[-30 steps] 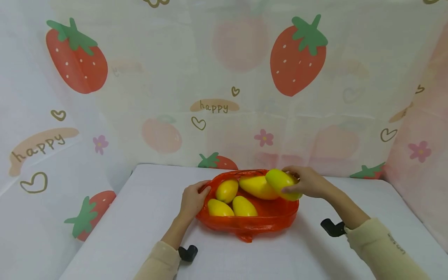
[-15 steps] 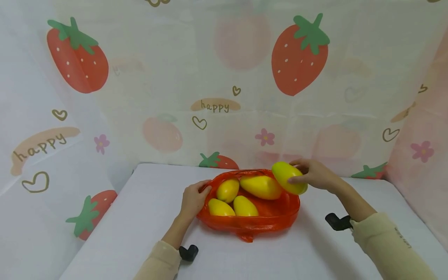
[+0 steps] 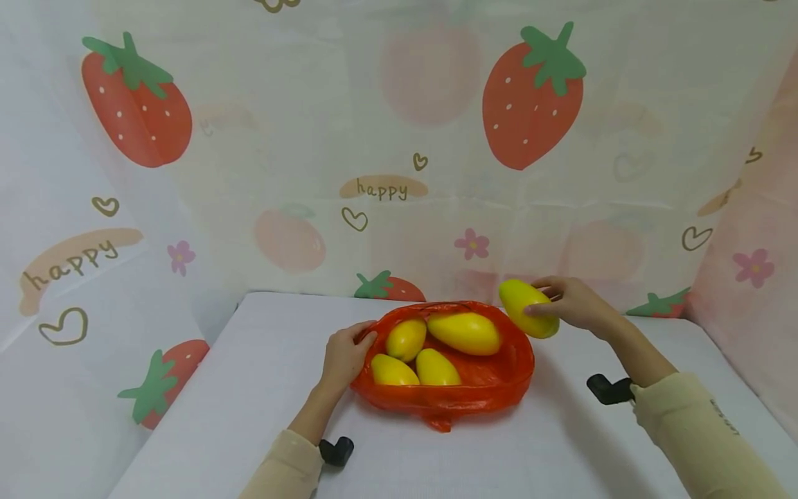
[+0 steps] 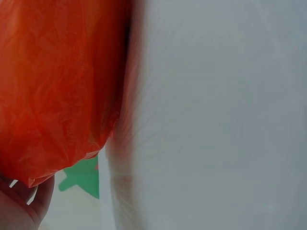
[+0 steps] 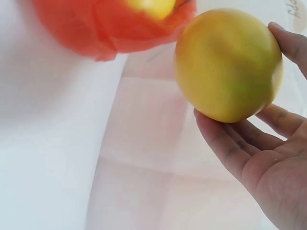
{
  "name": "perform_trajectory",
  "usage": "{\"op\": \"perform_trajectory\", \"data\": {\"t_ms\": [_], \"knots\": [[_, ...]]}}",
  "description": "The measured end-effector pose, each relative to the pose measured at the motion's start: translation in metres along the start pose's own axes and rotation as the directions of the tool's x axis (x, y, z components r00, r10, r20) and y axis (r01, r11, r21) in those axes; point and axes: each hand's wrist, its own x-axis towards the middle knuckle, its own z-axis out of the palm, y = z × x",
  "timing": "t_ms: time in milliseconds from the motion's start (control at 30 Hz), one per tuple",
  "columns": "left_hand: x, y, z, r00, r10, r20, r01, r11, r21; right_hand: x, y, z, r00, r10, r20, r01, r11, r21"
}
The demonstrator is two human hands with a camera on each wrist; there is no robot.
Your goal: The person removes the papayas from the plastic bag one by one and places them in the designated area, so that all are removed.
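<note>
A yellow-green mango [image 3: 527, 309] is held up by my right hand [image 3: 576, 303], thumb on one side and fingers on the other. It is raised above the right rim of an open red plastic bag [image 3: 442, 400], apart from it. My left hand [image 3: 343, 358] grips the bag's left edge between thumb and fingers; in the left wrist view the red plastic [image 4: 57, 96] hides part of that hand. Several yellow mangoes lie in the bag, among them a large one [image 3: 464, 333] at the back and a smaller one [image 3: 438, 367] at the front.
The bag stands on a white-covered table [image 3: 399, 464]. Behind it hangs a curtain [image 3: 399, 138] printed with strawberries, hearts and flowers, and similar cloth closes off both sides. Black wrist-camera mounts [image 3: 337, 452] stick out near the sleeves.
My right hand has carried the mango up and to the right, from over the bag's inside to beyond its right rim. The left hand and the bag stay where they were.
</note>
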Motion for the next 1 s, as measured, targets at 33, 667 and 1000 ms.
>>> {"op": "perform_trajectory", "data": {"t_ms": [33, 667, 1000], "knots": [[0.000, 0.000, 0.000, 1.000, 0.001, -0.001, -0.001, 1.000, 0.000, 0.000, 0.001, 0.000, 1.000, 0.004, -0.001, -0.004, 1.000, 0.003], [-0.002, 0.000, 0.000, 1.000, 0.000, 0.003, 0.000, 1.000, -0.007, 0.009, 0.033, 0.003, 0.994, 0.097, -0.058, -0.099, 0.995, -0.028], [-0.001, 0.002, -0.001, 1.000, 0.010, 0.002, -0.010, 1.000, 0.004, 0.018, 0.051, 0.010, 0.986, 0.159, -0.052, -0.161, 0.986, -0.037]]}}
